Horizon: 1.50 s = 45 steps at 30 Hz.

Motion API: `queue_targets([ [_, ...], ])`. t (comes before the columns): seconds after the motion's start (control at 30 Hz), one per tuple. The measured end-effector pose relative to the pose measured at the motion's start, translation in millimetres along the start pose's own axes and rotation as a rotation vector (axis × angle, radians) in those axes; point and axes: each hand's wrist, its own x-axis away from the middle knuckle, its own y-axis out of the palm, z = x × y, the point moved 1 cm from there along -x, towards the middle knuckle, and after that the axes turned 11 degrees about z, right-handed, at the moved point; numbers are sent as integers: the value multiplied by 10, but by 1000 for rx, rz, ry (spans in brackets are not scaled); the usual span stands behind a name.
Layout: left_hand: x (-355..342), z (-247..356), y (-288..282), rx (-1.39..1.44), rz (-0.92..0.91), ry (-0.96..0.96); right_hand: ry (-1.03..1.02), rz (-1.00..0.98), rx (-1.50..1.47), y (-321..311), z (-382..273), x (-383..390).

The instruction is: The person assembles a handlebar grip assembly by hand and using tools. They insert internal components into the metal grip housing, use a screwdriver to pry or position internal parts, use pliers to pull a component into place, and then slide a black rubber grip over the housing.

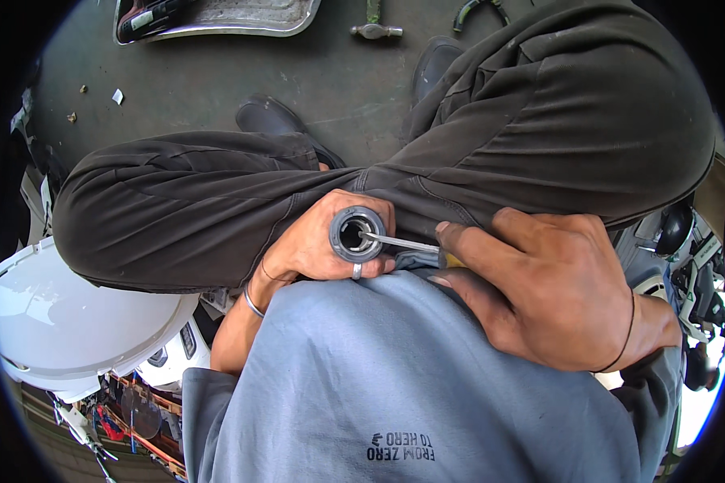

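My left hand point(330, 237) is wrapped round a dark grey hollow cylindrical part point(344, 251), its round open end facing up. Inside the opening a lighter inner ring shows; the rest of the part is hidden in my fist. From the right, my right hand point(548, 282) grips a screwdriver point(407, 242) between thumb and fingers. The thin metal shaft lies across the rim, with its tip inside the opening. Most of the handle is covered by my fingers, leaving a bit of yellow visible. Both hands are close to my lap, in front of my grey shirt.
My bent legs in dark trousers point(540, 121) lie beyond my hands. On the dark floor are a metal tray point(242, 18) with a red-and-black tool, a hammer point(376, 30) and a curved dark object point(479, 11). A large white rounded shell point(80, 310) stands at left.
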Motion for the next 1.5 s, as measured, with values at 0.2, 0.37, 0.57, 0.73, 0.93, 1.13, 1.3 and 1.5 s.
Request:
queue_targets([
  [0.2, 65, 60, 39, 360, 127, -88, 48, 114, -241, -63, -29, -16],
  [0.37, 91, 57, 5, 385, 105, -127, 48, 144, -200, -10, -20, -9],
  [0.57, 67, 29, 0, 345, 111, -78, 71, 84, -176, -22, -44, -51],
  [0.73, 37, 17, -24, 107, 87, 27, 127, 30, -112, -30, -92, -95],
  [0.93, 35, 2, -34, -1, 67, 61, 123, -16, -1, -39, -144, -151],
  [1.13, 46, 110, 15, -68, 118, 121, 144, -77, 19, -96, -129, -181],
  [1.3, 67, 106, -33, 35, 134, 141, 134, -84, -66, -26, -119, -216],
  [1.5, 83, 61, -59, -13, 98, 72, 104, 1, -114, 102, -104, -180],
])
